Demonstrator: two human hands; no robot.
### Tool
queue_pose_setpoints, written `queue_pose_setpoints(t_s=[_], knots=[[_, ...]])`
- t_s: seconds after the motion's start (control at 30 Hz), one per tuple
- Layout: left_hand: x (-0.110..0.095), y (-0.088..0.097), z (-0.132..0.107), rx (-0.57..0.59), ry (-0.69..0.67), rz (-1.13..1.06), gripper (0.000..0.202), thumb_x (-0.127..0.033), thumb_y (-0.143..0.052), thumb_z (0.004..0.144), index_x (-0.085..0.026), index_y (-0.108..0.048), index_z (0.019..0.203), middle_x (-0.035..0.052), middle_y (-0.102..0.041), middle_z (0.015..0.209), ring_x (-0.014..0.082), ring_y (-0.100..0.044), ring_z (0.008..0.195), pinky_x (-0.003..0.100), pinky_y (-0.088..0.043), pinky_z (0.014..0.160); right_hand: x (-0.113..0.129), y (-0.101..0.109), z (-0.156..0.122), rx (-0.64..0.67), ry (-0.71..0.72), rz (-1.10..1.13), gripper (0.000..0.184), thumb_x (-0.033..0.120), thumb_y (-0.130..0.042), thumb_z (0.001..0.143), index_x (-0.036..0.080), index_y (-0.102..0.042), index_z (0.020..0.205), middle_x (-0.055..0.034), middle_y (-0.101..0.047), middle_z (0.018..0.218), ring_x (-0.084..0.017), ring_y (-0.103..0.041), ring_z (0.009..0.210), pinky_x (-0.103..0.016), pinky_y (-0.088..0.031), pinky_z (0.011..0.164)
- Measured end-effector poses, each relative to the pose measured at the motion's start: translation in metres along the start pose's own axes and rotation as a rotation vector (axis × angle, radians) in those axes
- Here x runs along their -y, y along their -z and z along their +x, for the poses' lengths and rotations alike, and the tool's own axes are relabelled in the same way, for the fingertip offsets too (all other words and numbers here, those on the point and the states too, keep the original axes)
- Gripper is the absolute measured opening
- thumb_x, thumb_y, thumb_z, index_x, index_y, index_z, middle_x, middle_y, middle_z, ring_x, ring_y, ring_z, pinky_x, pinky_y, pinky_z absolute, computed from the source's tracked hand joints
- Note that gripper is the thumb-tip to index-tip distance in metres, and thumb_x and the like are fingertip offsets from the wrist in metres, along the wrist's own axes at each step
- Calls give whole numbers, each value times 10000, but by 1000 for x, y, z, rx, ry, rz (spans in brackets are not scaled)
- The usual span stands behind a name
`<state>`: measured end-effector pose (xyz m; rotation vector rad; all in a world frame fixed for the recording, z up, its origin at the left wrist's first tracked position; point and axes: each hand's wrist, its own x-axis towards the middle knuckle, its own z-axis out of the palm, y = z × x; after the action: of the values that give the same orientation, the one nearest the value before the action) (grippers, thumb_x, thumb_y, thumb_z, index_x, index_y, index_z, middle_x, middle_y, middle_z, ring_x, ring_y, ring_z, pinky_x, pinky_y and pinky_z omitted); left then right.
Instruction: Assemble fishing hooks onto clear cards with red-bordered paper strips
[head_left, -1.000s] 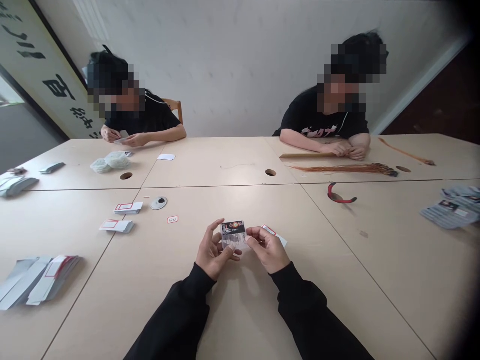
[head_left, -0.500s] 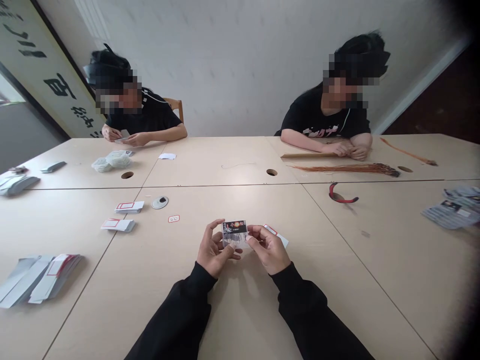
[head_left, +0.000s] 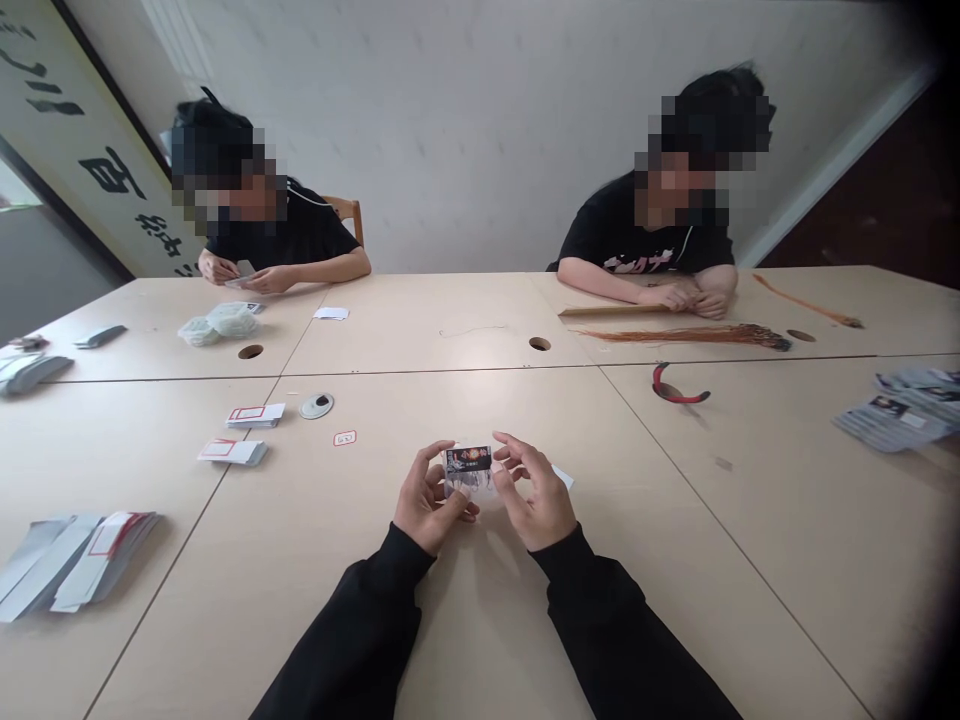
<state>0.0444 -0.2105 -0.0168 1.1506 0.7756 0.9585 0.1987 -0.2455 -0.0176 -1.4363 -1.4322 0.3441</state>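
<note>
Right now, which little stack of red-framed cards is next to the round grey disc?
The farther stack, lying just left of the disc. The other small stack sits nearer the camera, away from it.

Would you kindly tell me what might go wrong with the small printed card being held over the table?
1. The printed card seems pinched mainly by the left hand; the right hand has its fingers spread at its edge, so it might slip or bend.
2. A white card lies on the table just under the right hand and could get nudged.
</note>
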Motion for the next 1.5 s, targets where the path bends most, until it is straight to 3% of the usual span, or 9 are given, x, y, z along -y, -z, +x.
queue_pose_setpoints(t_s=[0.17, 0.5, 0.67, 0.87, 1.07, 1.33, 1.5], knots=[[2, 0, 0, 5, -26, 47, 582, -357, -694, 748, -216, -383, 1220, 40, -618, 901, 138, -662, 582, 251, -558, 520, -2, 2, 1, -9, 117, -139, 284, 248, -472, 891, 233, -614, 1137, -73, -647, 992, -198, -593, 888, -327, -537, 691], [0, -2, 0, -17, -12, 44, 608, -370, -713, 723, -218, -395, 1218, 46, -624, 895, 159, -670, 584, 264, -558, 502, -1, 1, 2, -65, 203, -197, 274, 199, -453, 903, 242, -662, 1075, -46, -699, 1007, -196, -628, 927, -365, -549, 807], [2, 0, 0, 6, -27, 55, 589, -354, -705, 738, -217, -396, 1219, 50, -626, 910, 158, -674, 602, 255, -556, 513, 1, 1, 2, -80, 169, -167, 280, 203, -464, 892, 229, -652, 1098, -51, -701, 980, -182, -637, 870, -311, -572, 692], [1, 0, 0, 0, -36, 74, 603, -352, -713, 731, -210, -400, 1227, 41, -627, 890, 159, -676, 595, 250, -558, 511, 2, 3, 3, -64, 153, -228, 258, 218, -462, 894, 232, -683, 1027, -50, -711, 975, -190, -646, 801, -382, -547, 816], [-2, -2, -1, -6, -24, 78, 587, -322, -707, 736, -210, -411, 1230, 23, -617, 848, 154, -675, 587, 237, -552, 498, 0, 2, 2, -73, 118, -214, 248, 238, -461, 896, 235, -692, 986, -45, -716, 954, -188, -654, 765, -405, -536, 842], [1, -1, 0, 8, -30, 87, 600, -342, -713, 726, -212, -422, 1234, 46, -633, 882, 159, -671, 595, 241, -544, 497, 1, 2, 3, -101, 127, -175, 181, 255, -490, 872, 202, -662, 887, -58, -699, 864, -172, -635, 747, -298, -566, 631], [3, -1, -1, 11, -44, 104, 599, -372, -702, 736, -203, -422, 1237, 54, -643, 872, 154, -665, 581, 241, -539, 499, 0, 2, 3, -129, 56, -144, 211, 276, -511, 868, 198, -645, 1010, -70, -699, 904, -180, -645, 772, -307, -571, 637]])
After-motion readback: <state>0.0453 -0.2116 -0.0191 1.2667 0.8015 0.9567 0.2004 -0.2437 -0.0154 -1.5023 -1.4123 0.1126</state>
